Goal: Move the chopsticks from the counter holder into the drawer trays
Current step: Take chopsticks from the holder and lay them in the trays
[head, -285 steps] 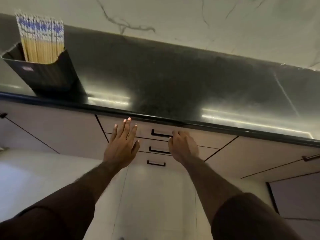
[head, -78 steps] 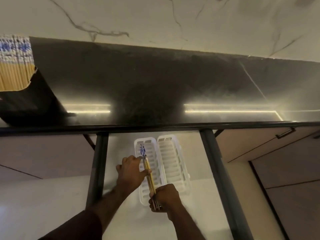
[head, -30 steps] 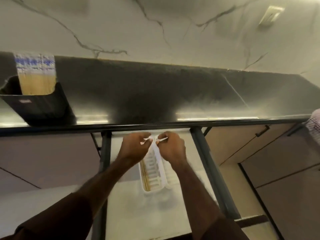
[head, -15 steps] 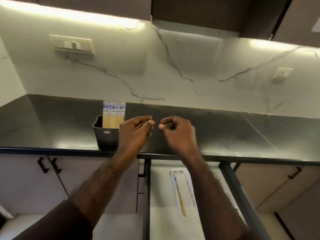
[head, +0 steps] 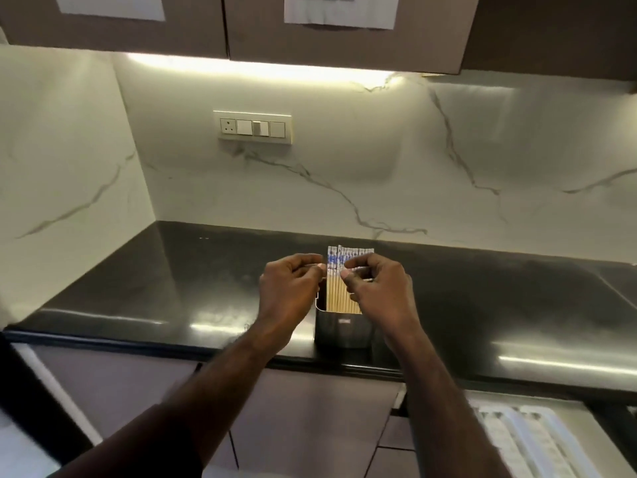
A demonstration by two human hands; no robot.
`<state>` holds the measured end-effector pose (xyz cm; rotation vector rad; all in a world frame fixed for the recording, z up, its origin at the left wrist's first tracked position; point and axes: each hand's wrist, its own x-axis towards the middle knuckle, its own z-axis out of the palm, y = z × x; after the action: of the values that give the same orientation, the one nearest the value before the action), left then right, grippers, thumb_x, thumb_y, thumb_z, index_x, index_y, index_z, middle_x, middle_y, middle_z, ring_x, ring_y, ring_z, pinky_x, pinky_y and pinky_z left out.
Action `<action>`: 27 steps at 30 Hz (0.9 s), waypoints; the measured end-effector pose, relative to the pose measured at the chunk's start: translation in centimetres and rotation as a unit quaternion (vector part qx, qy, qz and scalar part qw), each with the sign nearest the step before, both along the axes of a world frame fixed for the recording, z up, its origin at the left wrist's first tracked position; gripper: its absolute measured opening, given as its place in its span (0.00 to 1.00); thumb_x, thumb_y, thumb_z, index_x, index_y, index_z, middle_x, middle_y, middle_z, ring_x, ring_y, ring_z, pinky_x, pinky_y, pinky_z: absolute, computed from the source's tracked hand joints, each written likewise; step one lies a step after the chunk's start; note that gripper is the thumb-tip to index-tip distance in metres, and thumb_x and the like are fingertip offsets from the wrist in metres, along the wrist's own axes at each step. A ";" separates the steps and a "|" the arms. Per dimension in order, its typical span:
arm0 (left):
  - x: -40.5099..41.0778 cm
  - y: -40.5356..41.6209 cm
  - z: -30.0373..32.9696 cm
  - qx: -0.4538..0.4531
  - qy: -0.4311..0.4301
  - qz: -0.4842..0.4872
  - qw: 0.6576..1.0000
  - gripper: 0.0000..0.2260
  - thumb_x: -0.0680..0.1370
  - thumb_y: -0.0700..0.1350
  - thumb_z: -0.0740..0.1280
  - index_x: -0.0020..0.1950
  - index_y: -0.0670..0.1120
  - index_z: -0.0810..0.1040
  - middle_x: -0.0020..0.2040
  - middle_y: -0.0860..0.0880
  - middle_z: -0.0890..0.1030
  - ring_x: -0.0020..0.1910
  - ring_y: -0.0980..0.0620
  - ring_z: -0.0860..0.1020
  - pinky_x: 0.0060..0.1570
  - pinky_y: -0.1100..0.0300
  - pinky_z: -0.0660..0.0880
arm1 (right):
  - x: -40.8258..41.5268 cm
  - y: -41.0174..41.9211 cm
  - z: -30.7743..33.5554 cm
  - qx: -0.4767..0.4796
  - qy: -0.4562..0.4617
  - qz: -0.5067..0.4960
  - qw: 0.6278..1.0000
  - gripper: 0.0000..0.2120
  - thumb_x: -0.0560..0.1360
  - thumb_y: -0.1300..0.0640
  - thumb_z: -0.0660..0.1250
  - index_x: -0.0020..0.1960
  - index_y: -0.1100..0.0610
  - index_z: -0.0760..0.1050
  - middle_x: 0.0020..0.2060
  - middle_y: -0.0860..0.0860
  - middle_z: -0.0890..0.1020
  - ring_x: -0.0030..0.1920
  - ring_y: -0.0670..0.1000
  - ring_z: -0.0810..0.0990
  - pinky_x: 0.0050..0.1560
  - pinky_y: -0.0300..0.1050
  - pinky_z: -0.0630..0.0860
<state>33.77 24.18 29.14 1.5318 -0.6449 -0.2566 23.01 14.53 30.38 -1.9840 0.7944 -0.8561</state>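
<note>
A dark holder [head: 343,327] stands near the counter's front edge. It is packed with upright wooden chopsticks [head: 339,294] that have blue-patterned white tops. My left hand [head: 289,291] hovers just left of the bundle, thumb and forefinger pinched together with nothing visible between them. My right hand [head: 381,291] is in front of the tops, its pinched fingertips overlapping the blue band; whether it grips a chopstick I cannot tell. At the lower right the open drawer [head: 575,405] shows the white slotted trays [head: 517,439].
The black counter [head: 172,288] runs left and right of the holder. A marble backsplash carries a switch plate [head: 254,127]. Brown wall cabinets [head: 227,25] hang overhead. Closed cabinet fronts [head: 303,426] sit below the counter.
My view has swung left and up from the drawer to the holder. Both hands, pinched, have come from above the drawer to the chopstick tops.
</note>
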 end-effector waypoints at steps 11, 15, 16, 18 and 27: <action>8.5 -7.1 -5.6 0.050 0.000 -0.016 0.999 0.09 0.76 0.42 0.70 0.56 0.46 0.82 0.50 0.50 0.85 0.48 0.58 0.82 0.47 0.64 0.80 | 7.6 -6.1 -5.0 0.030 0.067 -0.024 0.997 0.05 0.75 0.56 0.71 0.50 0.49 0.79 0.42 0.45 0.82 0.43 0.44 0.82 0.47 0.47 0.83; 11.2 -11.3 -7.7 0.090 0.000 -0.020 0.996 0.10 0.76 0.41 0.70 0.58 0.45 0.81 0.51 0.50 0.84 0.47 0.62 0.80 0.37 0.76 0.75 | 10.0 -9.4 -7.2 0.068 0.107 -0.022 0.992 0.09 0.75 0.56 0.70 0.56 0.51 0.79 0.45 0.46 0.83 0.45 0.44 0.82 0.50 0.45 0.82; 11.7 -12.1 -8.2 0.096 0.005 -0.024 0.995 0.11 0.76 0.41 0.70 0.58 0.45 0.81 0.51 0.50 0.84 0.46 0.62 0.80 0.36 0.76 0.75 | 10.5 -9.9 -7.6 0.077 0.115 -0.020 0.990 0.10 0.75 0.56 0.70 0.57 0.50 0.79 0.46 0.46 0.83 0.46 0.43 0.82 0.51 0.46 0.82; 12.6 -13.9 -9.0 0.111 0.012 -0.036 0.993 0.13 0.76 0.41 0.70 0.60 0.44 0.80 0.52 0.50 0.83 0.48 0.60 0.81 0.38 0.75 0.75 | 11.5 -11.2 -8.5 0.092 0.132 -0.020 0.987 0.12 0.76 0.57 0.69 0.59 0.50 0.78 0.51 0.47 0.83 0.49 0.43 0.81 0.55 0.46 0.80; 14.9 -17.9 -11.8 0.107 0.085 -0.058 0.989 0.13 0.74 0.41 0.72 0.58 0.47 0.80 0.48 0.54 0.84 0.47 0.62 0.81 0.44 0.69 0.77 | 13.4 -13.8 -10.7 0.115 0.168 -0.022 0.979 0.15 0.76 0.55 0.69 0.63 0.48 0.76 0.57 0.45 0.82 0.51 0.38 0.76 0.54 0.35 0.72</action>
<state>48.71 6.30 17.30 1.6568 -0.5865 -0.5535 36.38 0.74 19.68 -1.9295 1.0823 -0.4325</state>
